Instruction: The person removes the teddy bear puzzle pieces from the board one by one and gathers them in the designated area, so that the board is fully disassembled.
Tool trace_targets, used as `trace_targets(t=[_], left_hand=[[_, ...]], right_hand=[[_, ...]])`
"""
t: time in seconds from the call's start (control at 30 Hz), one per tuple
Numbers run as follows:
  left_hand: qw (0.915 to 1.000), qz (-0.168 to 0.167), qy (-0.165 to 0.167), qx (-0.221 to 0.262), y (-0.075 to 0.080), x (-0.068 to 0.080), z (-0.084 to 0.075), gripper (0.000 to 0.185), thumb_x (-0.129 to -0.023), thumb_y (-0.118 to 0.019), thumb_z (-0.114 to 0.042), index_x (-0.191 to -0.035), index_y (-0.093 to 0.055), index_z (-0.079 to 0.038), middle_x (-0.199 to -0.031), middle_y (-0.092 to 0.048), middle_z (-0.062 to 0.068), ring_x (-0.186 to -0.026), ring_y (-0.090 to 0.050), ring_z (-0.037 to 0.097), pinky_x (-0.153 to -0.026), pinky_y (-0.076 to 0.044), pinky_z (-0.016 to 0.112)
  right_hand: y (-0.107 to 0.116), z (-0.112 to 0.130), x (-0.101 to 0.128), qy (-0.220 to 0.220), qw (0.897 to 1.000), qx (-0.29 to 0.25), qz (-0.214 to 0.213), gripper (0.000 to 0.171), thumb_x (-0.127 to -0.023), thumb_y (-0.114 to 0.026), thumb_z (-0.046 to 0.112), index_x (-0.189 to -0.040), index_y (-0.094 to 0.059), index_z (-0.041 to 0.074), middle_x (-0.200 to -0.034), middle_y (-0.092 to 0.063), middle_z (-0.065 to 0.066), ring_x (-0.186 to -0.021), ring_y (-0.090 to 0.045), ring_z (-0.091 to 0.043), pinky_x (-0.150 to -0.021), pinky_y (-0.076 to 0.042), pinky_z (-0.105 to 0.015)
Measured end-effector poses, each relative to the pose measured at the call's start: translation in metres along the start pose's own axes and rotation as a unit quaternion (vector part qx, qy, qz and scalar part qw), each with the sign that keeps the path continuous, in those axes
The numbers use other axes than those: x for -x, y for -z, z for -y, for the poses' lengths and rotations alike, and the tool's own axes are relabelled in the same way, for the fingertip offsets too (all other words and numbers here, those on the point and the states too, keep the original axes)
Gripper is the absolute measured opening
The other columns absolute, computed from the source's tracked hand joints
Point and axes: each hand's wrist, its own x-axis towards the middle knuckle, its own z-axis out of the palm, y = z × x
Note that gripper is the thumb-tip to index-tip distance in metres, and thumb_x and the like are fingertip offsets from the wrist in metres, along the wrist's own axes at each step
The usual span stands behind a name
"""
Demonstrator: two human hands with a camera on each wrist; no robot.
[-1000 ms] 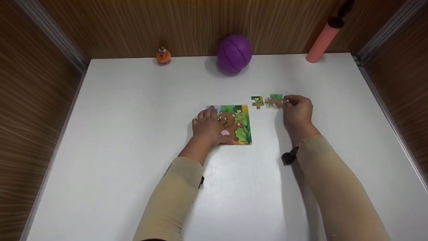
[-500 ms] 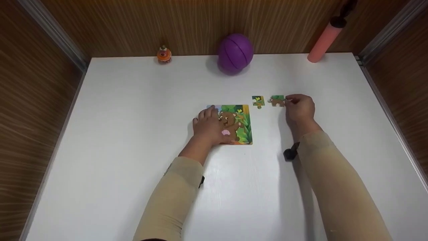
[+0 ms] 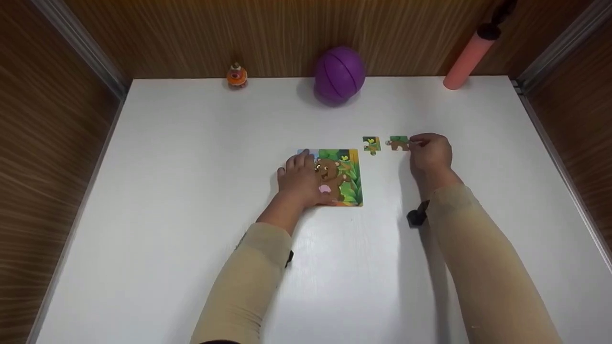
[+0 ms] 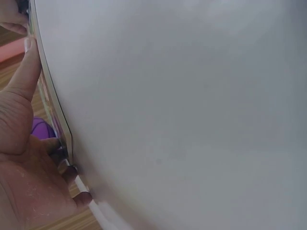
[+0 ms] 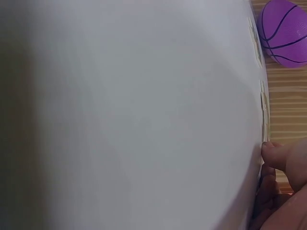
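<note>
My left hand [image 3: 299, 182] lies spread over the left part of a square bear jigsaw puzzle [image 3: 352, 177], covering part of its picture. In the left wrist view, the thumb [image 4: 29, 69] extends along the puzzle's edge. My right hand [image 3: 432, 152] pinches the right end of a loose brown-and-green puzzle piece [image 3: 398, 139] at the table surface. Another loose puzzle piece [image 3: 371, 143], green with a yellow shape, lies just to its left, beyond the puzzle's upper right corner. In the right wrist view, the right thumb [image 5: 278, 155] is at the end of the piece [image 5: 265, 117].
Along the back of the white table [image 3: 181, 191] stand a small orange figurine [image 3: 236, 76], a purple ball [image 3: 339, 75] and a pink pump-like cylinder [image 3: 467, 61] with a black top. Wood-grain panels [image 3: 277, 38] enclose the back and sides.
The right hand has shifted slightly right with the brown-and-green piece, widening its gap from the other loose piece; its motion blur has gone. The left hand stays on the puzzle. The head view has shifted slightly.
</note>
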Motion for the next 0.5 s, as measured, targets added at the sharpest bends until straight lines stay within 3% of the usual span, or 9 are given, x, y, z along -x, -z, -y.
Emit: trace_targets(t=[0.27,0.5], left_hand=[[1.0000,0.008,0.000,-0.002,0.003,0.001,-0.002,0.133,-0.077,-0.083,-0.073,-0.170,-0.013,-0.007,-0.177,-0.009,0.008,-0.160,-0.012,0.031,-0.124,-0.021,0.055],[1.0000,0.004,0.001,-0.004,0.001,-0.001,0.001,0.135,-0.075,-0.084,-0.074,-0.169,-0.015,-0.007,-0.177,-0.010,0.009,-0.160,-0.013,0.032,-0.123,-0.022,0.055]], right_hand=[[0.000,-0.002,0.001,-0.010,1.000,-0.016,-0.001,0.041,-0.107,-0.059,0.008,-0.148,-0.060,0.005,-0.138,-0.058,-0.021,-0.126,-0.054,-0.031,-0.101,-0.048,-0.039],[-0.004,0.004,0.012,-0.010,0.998,-0.055,0.004,0.051,-0.106,-0.059,0.012,-0.155,-0.051,0.006,-0.138,-0.055,-0.020,-0.119,-0.052,-0.026,-0.096,-0.049,-0.035]])
